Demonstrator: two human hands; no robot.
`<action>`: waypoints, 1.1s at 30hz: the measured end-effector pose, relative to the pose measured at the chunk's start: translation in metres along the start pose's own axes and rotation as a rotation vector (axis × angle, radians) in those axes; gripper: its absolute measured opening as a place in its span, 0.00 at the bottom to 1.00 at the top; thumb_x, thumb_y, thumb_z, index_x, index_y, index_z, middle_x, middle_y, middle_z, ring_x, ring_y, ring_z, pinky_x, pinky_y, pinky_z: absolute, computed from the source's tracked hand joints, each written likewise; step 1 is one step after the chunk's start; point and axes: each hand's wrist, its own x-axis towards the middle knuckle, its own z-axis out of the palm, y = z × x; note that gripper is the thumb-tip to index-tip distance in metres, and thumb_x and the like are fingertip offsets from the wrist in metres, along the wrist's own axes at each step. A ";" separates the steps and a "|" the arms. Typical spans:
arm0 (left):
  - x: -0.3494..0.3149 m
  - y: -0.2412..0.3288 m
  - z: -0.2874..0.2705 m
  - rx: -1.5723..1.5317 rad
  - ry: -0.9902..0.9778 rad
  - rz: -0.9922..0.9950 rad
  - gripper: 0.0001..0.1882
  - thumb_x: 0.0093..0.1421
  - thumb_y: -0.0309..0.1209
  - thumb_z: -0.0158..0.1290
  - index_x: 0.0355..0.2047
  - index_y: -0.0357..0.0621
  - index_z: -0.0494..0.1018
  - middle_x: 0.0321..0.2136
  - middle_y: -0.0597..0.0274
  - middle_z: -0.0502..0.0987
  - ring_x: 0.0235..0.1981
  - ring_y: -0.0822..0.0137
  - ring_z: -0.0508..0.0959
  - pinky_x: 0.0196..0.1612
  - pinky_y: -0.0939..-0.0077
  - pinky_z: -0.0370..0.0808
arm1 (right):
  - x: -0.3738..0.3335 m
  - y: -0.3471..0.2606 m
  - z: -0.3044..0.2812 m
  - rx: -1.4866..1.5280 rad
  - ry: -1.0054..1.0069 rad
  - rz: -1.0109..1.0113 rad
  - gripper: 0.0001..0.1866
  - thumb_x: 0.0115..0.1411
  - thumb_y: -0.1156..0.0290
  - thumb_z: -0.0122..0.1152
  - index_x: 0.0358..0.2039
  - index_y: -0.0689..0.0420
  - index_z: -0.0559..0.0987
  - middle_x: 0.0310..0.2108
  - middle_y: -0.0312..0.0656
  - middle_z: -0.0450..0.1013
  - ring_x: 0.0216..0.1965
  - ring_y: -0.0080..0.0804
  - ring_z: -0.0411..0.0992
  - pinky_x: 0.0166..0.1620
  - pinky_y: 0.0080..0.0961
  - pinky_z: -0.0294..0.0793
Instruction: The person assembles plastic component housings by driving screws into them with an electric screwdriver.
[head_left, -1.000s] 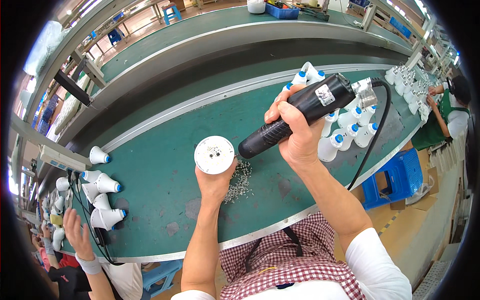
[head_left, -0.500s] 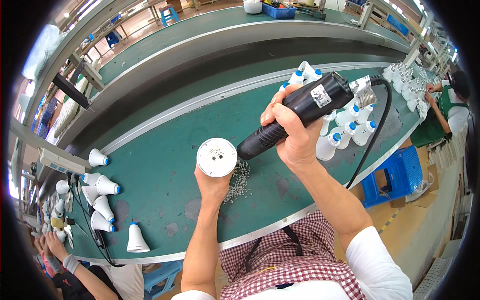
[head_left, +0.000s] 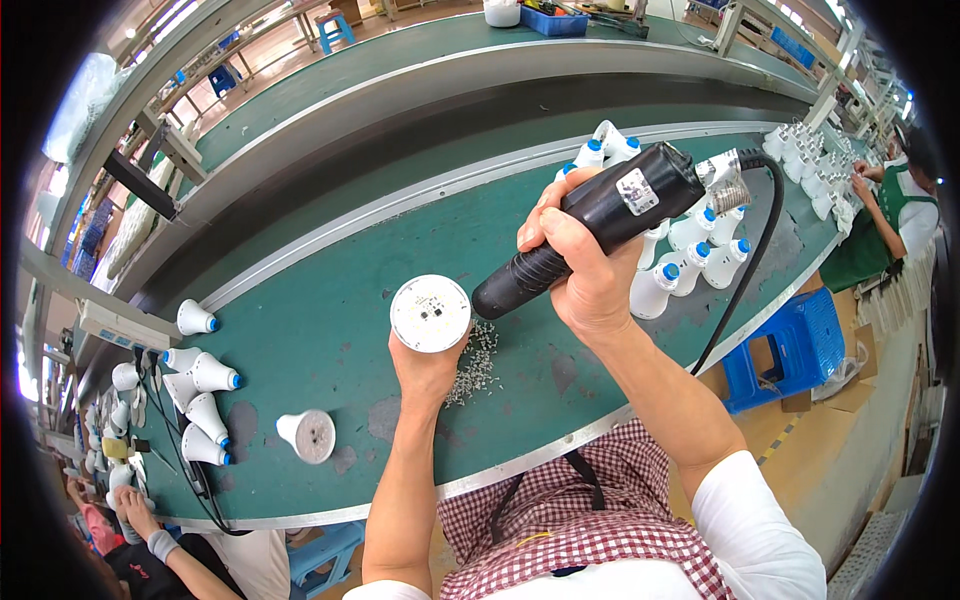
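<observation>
My left hand (head_left: 425, 372) is closed around a white LED bulb (head_left: 430, 313) and holds it upright, its round face with a small circuit board turned up. My right hand (head_left: 592, 265) grips a thick black electric screwdriver (head_left: 600, 220), tilted so that its narrower end comes close to the bulb's right rim. Its tip is not clearly visible, and I cannot tell whether it touches the bulb. Beside my left hand lies a heap of tiny light-coloured pieces (head_left: 478, 365), too small to name. To the left, another bulb (head_left: 312, 436) lies with its round face showing.
More white bulbs with blue caps stand behind my right hand (head_left: 655, 290) and at the left (head_left: 205, 412). A black cable (head_left: 768, 250) runs from the screwdriver to the bench edge. Co-workers sit at the left and right; a blue stool (head_left: 785, 350) stands at right.
The single bulb at the lower left stood cap up near the edge; now one lies farther in, face showing. The left co-worker's hands have shifted. My own hands hardly moved.
</observation>
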 end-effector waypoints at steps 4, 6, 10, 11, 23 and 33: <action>-0.001 0.001 0.002 -0.009 0.060 0.107 0.12 0.41 0.21 0.59 0.29 0.38 0.71 0.25 0.66 0.74 0.26 0.75 0.72 0.32 0.80 0.70 | -0.002 0.001 0.000 -0.009 -0.011 -0.008 0.16 0.43 0.82 0.57 0.34 0.62 0.66 0.22 0.40 0.68 0.21 0.26 0.69 0.26 0.23 0.72; -0.002 0.000 0.002 0.020 0.071 0.141 0.13 0.41 0.22 0.59 0.29 0.37 0.71 0.25 0.66 0.74 0.27 0.75 0.72 0.32 0.80 0.70 | -0.005 0.000 0.002 -0.006 -0.008 -0.002 0.16 0.43 0.82 0.57 0.34 0.62 0.66 0.23 0.41 0.68 0.21 0.26 0.69 0.27 0.23 0.72; -0.002 0.000 0.001 0.018 -0.014 0.070 0.22 0.39 0.20 0.59 0.37 0.36 0.67 0.32 0.61 0.74 0.33 0.70 0.73 0.39 0.78 0.69 | -0.004 0.000 -0.006 0.001 0.010 -0.010 0.16 0.43 0.82 0.56 0.35 0.62 0.66 0.23 0.41 0.68 0.22 0.27 0.69 0.27 0.24 0.71; -0.002 0.000 0.001 0.019 -0.020 0.065 0.22 0.39 0.19 0.59 0.37 0.37 0.67 0.31 0.61 0.74 0.33 0.69 0.73 0.39 0.78 0.69 | -0.001 -0.004 -0.008 0.004 0.017 -0.026 0.16 0.44 0.82 0.55 0.35 0.62 0.65 0.24 0.41 0.68 0.22 0.26 0.69 0.27 0.24 0.71; -0.001 0.002 0.004 0.049 -0.052 0.114 0.19 0.40 0.20 0.59 0.35 0.38 0.67 0.29 0.62 0.74 0.32 0.71 0.73 0.38 0.80 0.69 | 0.001 -0.039 -0.016 0.200 0.041 -0.054 0.13 0.46 0.81 0.52 0.35 0.57 0.67 0.25 0.38 0.66 0.23 0.27 0.67 0.28 0.27 0.69; -0.001 0.001 0.004 0.099 -0.025 0.149 0.19 0.41 0.21 0.58 0.35 0.38 0.66 0.30 0.60 0.75 0.32 0.72 0.74 0.38 0.81 0.69 | 0.000 -0.032 -0.016 0.211 0.028 -0.025 0.18 0.45 0.81 0.54 0.40 0.56 0.68 0.25 0.41 0.67 0.23 0.28 0.69 0.28 0.27 0.70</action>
